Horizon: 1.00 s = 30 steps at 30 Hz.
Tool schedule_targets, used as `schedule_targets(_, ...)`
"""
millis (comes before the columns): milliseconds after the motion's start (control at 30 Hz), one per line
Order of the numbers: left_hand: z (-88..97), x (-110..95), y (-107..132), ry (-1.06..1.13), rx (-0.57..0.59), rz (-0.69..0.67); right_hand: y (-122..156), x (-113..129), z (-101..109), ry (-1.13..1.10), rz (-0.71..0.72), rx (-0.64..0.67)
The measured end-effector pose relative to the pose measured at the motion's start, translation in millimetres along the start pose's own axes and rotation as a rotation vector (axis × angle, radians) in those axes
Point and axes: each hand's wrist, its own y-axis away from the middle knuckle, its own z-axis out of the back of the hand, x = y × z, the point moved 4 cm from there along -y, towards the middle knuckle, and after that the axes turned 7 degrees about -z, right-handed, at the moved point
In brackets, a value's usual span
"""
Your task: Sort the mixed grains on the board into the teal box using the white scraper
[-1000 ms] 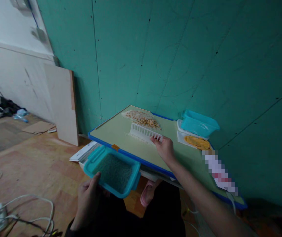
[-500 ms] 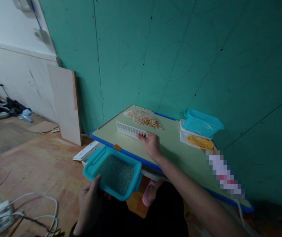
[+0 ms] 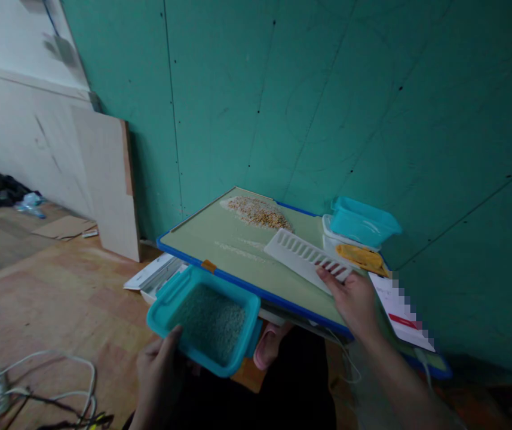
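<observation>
My left hand (image 3: 159, 373) grips the near edge of a teal plastic box (image 3: 204, 319) filled with fine greenish-grey grains, held just below the front edge of a small green table (image 3: 220, 239) with a blue rim. My right hand (image 3: 354, 298) pinches one end of a white slotted plastic strip (image 3: 304, 257), which lies tilted over the table's right half. A pile of mixed tan and white grains (image 3: 256, 212) sits at the table's far side. A thin line of pale grains (image 3: 242, 249) lies on the table in front of the pile.
A second teal box (image 3: 363, 221) stands on a white tray at the table's right, beside a yellow object (image 3: 363, 257). A paper sheet (image 3: 401, 313) lies at the right edge. White cables (image 3: 49, 370) run over the wooden floor. A wooden board (image 3: 103, 185) leans against the wall.
My right hand has swung the white slotted strip from the table's left-middle over to the right and laid it flatter. A thin trail of grains shows where it stood. The left hand keeps the box.
</observation>
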Motion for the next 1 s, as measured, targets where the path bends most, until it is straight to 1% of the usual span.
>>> schedule_targets(33, -1.1, 1, -1, 0.017, 0.019, 0.036, 5, -6, 9, 0.031, -0.009, -0.031)
schedule_targets(100, -3.4, 4, -2, 0.056, 0.039, 0.085, 13, -14, 18, 0.065, -0.009, -0.066)
schedule_targets(200, -6.3, 10, -3, 0.111, 0.050, 0.118, 17, -16, 17, 0.095, 0.024, -0.080)
schedule_targets(300, -8.6, 18, -7, 0.147, 0.066, 0.148, 18, -13, 6, 0.095, 0.060, -0.071)
schedule_targets(400, -10.6, 28, -12, 0.160, 0.086, 0.141, 20, -5, -8, 0.082, 0.110, -0.041)
schedule_targets(600, -12.1, 53, -24, 0.229, 0.181, 0.181, 29, 20, -38, 0.049, 0.294, 0.026)
schedule_targets(700, -11.0, 63, -30, 0.250, 0.232, 0.202, 32, 28, -49, 0.033, 0.363, 0.035)
schedule_targets(767, -10.3, 68, -33, 0.257, 0.245, 0.213, 34, 33, -54, 0.024, 0.410, 0.035)
schedule_targets(867, -9.8, 70, -33, 0.281, 0.236, 0.231, 39, 40, -58, -0.017, 0.484, 0.056)
schedule_targets(1000, -8.6, 59, -31, 0.292, 0.230, 0.226, 46, 48, -59, -0.083, 0.531, 0.094)
